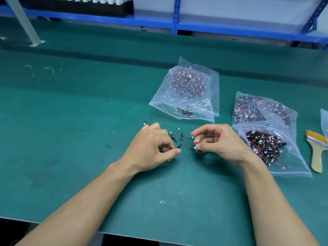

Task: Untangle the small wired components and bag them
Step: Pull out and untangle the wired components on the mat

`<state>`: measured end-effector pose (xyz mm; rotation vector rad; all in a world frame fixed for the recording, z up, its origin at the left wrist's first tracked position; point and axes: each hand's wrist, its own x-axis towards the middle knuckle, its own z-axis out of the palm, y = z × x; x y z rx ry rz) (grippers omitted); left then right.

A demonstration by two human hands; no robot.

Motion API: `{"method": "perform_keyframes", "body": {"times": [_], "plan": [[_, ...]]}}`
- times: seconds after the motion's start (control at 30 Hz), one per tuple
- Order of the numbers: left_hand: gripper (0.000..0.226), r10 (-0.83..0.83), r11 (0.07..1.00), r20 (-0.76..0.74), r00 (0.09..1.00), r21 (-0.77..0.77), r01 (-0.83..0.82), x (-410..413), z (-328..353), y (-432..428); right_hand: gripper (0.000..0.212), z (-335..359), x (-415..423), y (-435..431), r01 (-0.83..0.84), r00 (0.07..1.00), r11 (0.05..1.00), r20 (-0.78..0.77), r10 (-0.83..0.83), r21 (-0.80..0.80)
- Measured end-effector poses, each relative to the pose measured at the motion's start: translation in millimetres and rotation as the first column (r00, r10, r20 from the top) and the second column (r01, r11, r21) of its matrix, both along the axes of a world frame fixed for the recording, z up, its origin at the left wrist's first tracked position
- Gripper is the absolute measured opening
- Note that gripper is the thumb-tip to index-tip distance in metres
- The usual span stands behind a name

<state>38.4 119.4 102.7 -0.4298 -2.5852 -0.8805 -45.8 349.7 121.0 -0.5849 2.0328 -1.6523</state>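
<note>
Several small wired components (181, 136), black bodies with thin red-black leads and white plugs, lie loose on the green mat between my hands. My left hand (150, 148) pinches the black body of one component near the mat, and another shows past its knuckles. My right hand (218, 142) pinches the white plug end of a wired component. An open clear bag (276, 150) holding a tangled heap of components lies just right of my right hand. Another clear bag (188, 93), with one or two loose components near its mouth, lies beyond my hands.
A third filled bag (257, 107) sits behind the open one. A wooden brush with yellow bristles (316, 151) lies at the far right, beside the edge of another bag (324, 121). Blue shelving (175, 15) runs along the back. The mat's near edge (124, 233) is close to my forearms.
</note>
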Motion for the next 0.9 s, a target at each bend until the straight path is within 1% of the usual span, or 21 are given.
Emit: {"method": "perform_keyframes", "body": {"times": [0.07, 0.13, 0.27, 0.4, 0.5, 0.6, 0.7, 0.8, 0.9], "plan": [[0.029, -0.010, 0.999, 0.006, 1.000, -0.036, 0.010, 0.2, 0.0, 3.9, 0.024, -1.4, -0.2, -1.2, 0.035, 0.999, 0.999, -0.005, -0.035, 0.032], [0.030, -0.023, 0.997, 0.006, 1.000, -0.075, 0.024, 0.6, 0.9, 9.3, 0.020, -2.4, 0.6, -2.9, 0.055, 0.998, 0.996, -0.010, -0.054, 0.067], [0.028, -0.068, 0.987, -0.002, 0.998, -0.145, 0.067, 0.1, 1.9, 18.2, 0.020, -4.4, 0.5, -6.2, 0.084, 0.995, 0.982, -0.061, -0.075, 0.168], [0.030, -0.117, 0.982, 0.013, 0.993, -0.148, 0.117, 0.3, 1.0, 15.3, 0.021, -5.4, 0.2, -3.9, 0.057, 0.996, 0.972, -0.086, -0.038, 0.228], [0.035, -0.106, 0.990, -0.019, 0.994, -0.100, 0.104, 1.2, 3.1, 10.5, 0.018, -4.3, 1.3, -2.3, 0.012, 0.993, 0.958, -0.118, 0.023, 0.287], [0.037, -0.062, 0.998, -0.066, 0.996, -0.024, 0.060, 0.6, 4.3, 4.6, 0.012, -3.6, -0.1, -1.2, 0.031, 0.989, 0.956, -0.149, 0.014, 0.292], [0.036, 0.015, 0.998, -0.108, 0.994, 0.060, -0.009, -0.4, 4.9, -4.3, 0.009, -1.8, 0.3, -1.2, 0.067, 0.987, 0.955, -0.158, -0.021, 0.289], [0.036, 0.109, 0.986, -0.146, 0.983, 0.141, -0.088, -2.3, 6.0, -14.0, 0.014, -0.4, 1.6, -2.3, 0.123, 0.983, 0.956, -0.165, -0.081, 0.267], [0.036, 0.191, 0.968, -0.149, 0.970, 0.195, -0.160, -6.0, 5.0, -27.0, 0.017, 0.3, 1.0, -2.4, 0.207, 0.966, 0.952, -0.201, -0.162, 0.227]]}}
